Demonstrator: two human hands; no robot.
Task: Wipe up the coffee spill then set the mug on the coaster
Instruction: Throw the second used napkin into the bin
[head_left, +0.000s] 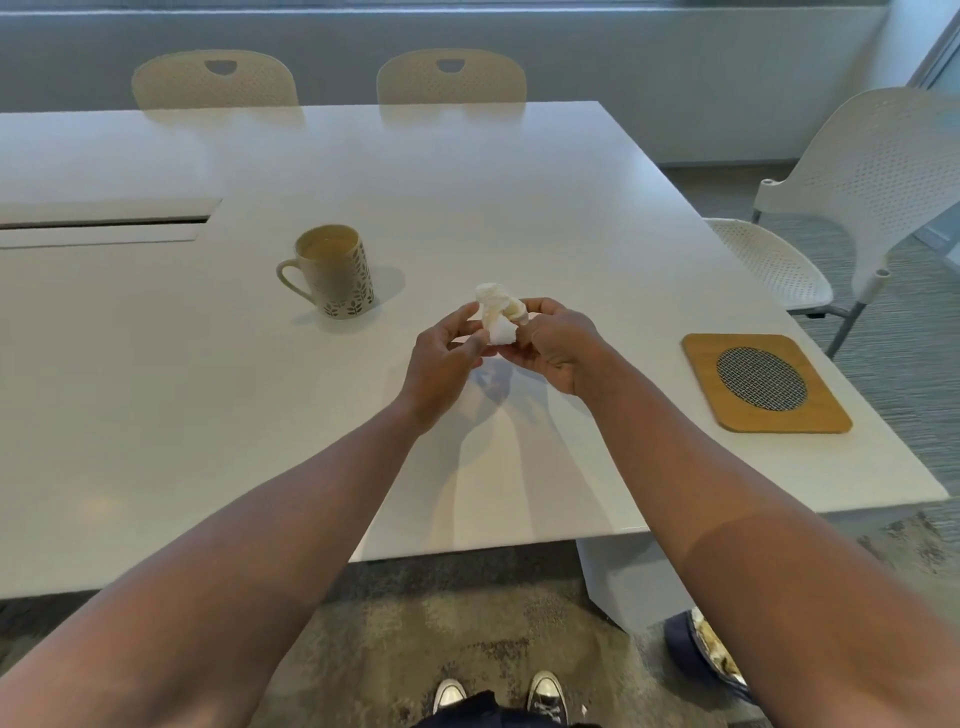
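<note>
Coffee sits in the patterned mug far to my left on the white counter, handle turned leftward, upright and well apart from everything else. Moving right, my left hand and right hand meet above the counter — fingers of both curled round and pinching a crumpled paper napkin, held clear of the surface. I can't make out a spill from here. I'd bunch the wad with a dry face outward, press flat, and wipe toward me in one pass. Furthest right, the wooden coaster waits near the counter's edge — mug goes there last.
</note>
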